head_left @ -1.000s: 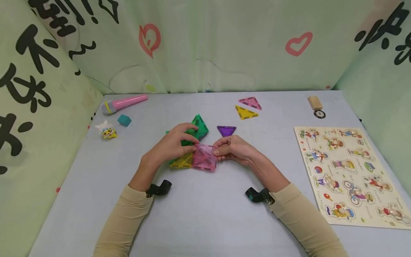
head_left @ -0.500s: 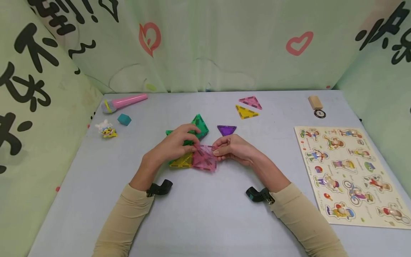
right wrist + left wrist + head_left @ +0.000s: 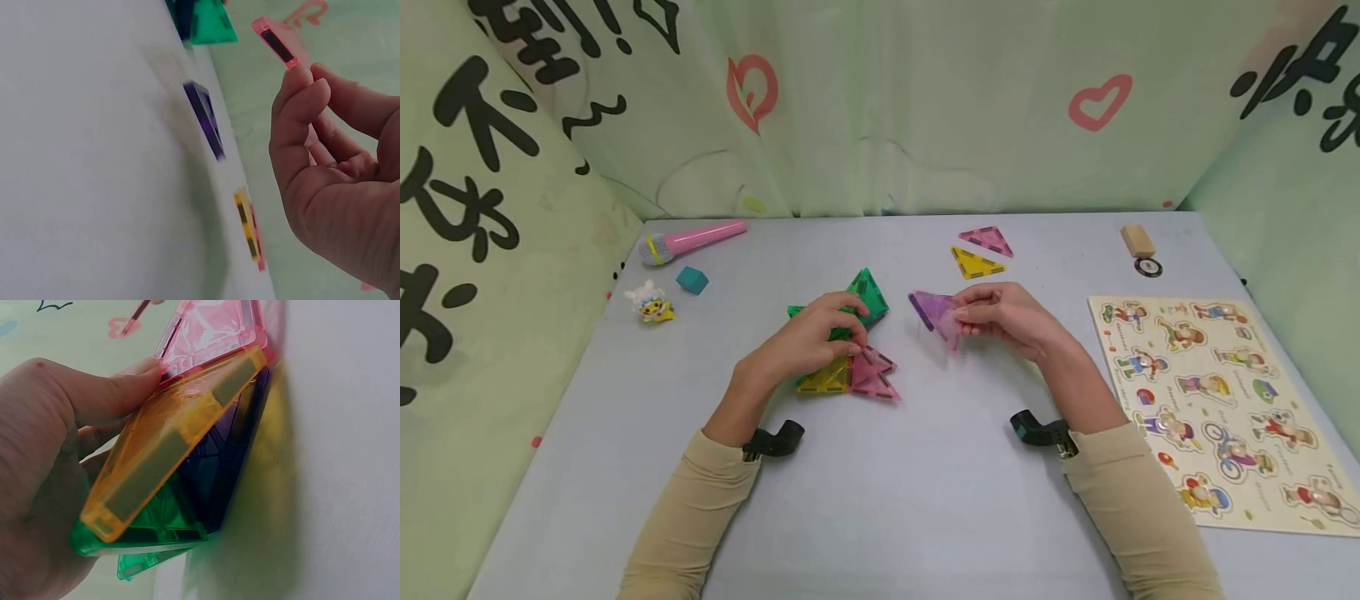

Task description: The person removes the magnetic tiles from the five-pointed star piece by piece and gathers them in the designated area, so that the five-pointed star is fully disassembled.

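Observation:
My left hand (image 3: 808, 333) grips a built cluster of see-through magnetic tiles standing on the table. Its green tile (image 3: 867, 296) rises behind the fingers, a yellow tile (image 3: 826, 379) faces front and pink tiles (image 3: 874, 379) join at the right. In the left wrist view the thumb lies along the top edge of the yellow-orange tile (image 3: 169, 444), beside a pink one. Between thumb and fingers my right hand (image 3: 1011, 321) pinches a loose pink triangular tile (image 3: 278, 44), held above the table. It overlaps the purple triangular tile (image 3: 927, 307) in the head view.
Yellow (image 3: 977, 263) and pink (image 3: 987, 241) triangle tiles lie farther back. At left are a pink toy microphone (image 3: 696, 242), a teal block (image 3: 692, 280) and a small figurine (image 3: 651, 302). A picture puzzle board (image 3: 1217, 408) lies at right, below a wooden block (image 3: 1138, 241) and round black-and-white piece (image 3: 1148, 267).
My right hand has moved right and slightly back from the cluster, carrying a pink tile away from it. The left hand has stayed on the cluster.

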Tool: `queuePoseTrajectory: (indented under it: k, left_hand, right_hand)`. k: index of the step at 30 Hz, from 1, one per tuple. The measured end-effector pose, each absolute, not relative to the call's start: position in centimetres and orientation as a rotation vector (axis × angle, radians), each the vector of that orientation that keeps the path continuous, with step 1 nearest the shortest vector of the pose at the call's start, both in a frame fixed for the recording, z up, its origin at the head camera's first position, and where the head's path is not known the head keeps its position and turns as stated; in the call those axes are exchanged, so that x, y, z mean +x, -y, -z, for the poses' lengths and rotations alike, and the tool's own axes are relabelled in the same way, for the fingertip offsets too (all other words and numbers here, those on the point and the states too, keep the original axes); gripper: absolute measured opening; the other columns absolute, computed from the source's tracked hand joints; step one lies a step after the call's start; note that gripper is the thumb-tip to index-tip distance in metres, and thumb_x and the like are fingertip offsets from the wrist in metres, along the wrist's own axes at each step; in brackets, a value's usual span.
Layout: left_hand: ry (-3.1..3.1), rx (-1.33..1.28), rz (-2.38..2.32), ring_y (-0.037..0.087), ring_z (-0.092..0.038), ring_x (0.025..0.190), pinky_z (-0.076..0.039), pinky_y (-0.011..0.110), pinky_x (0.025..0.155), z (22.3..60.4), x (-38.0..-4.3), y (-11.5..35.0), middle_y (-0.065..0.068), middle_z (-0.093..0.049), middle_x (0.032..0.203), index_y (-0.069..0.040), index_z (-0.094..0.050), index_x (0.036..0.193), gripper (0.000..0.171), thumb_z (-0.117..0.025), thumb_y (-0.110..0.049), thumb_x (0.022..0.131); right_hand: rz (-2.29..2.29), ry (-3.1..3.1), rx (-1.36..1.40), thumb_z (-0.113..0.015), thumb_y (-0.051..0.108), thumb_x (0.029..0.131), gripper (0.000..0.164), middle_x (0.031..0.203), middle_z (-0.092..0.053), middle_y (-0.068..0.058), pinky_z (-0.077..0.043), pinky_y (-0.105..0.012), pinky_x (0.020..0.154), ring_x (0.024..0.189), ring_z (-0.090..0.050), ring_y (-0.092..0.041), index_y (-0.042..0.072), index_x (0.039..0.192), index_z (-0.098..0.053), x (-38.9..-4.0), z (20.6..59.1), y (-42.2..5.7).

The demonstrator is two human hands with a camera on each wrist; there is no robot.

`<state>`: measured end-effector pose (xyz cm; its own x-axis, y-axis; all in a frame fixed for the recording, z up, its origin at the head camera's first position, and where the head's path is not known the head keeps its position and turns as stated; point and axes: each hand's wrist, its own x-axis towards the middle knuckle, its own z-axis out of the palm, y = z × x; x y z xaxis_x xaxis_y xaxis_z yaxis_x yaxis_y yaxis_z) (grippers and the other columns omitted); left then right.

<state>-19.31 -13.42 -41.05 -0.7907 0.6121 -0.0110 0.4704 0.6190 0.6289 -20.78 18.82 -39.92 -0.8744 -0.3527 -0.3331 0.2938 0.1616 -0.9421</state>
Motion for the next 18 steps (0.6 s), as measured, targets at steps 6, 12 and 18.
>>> queuePoseTrajectory:
  k: [6,12,18]
  left_hand:
    - [-2.626,0.890,-0.917,0.022,-0.037,0.140,-0.029,0.047,0.121,41.1,-19.3,13.3,-0.002,-0.052,0.135,-0.018,-0.074,0.091,0.003,-0.071,-0.017,0.092]
    - [-2.624,0.898,-0.911,0.023,-0.038,0.140,-0.029,0.047,0.121,41.1,-19.2,13.3,-0.001,-0.053,0.135,-0.019,-0.074,0.091,0.004,-0.071,-0.016,0.092]
    - [-2.623,0.886,-0.913,0.023,-0.037,0.141,-0.029,0.048,0.121,40.9,-19.1,13.4,-0.001,-0.052,0.136,-0.018,-0.074,0.091,0.003,-0.071,-0.016,0.092]
  right_hand:
    - [1.904,-2.024,0.175,-0.067,0.017,0.095,0.023,0.086,-0.068,0.003,-0.056,-0.019,0.068,0.072,-0.064,-0.008,0.003,0.113,-0.063,-21.4,39.2,-24.0]
    - [1.731,-2.255,0.409,-0.066,0.026,0.096,0.042,0.091,-0.061,0.010,-0.054,-0.016,0.069,0.074,-0.061,-0.003,0.002,0.128,-0.054,-21.5,40.0,-28.0]
    - [1.594,-2.378,0.495,-0.064,0.023,0.097,0.038,0.090,-0.057,0.007,-0.055,-0.017,0.068,0.071,-0.061,-0.002,0.000,0.125,-0.053,-21.3,41.0,-29.7]
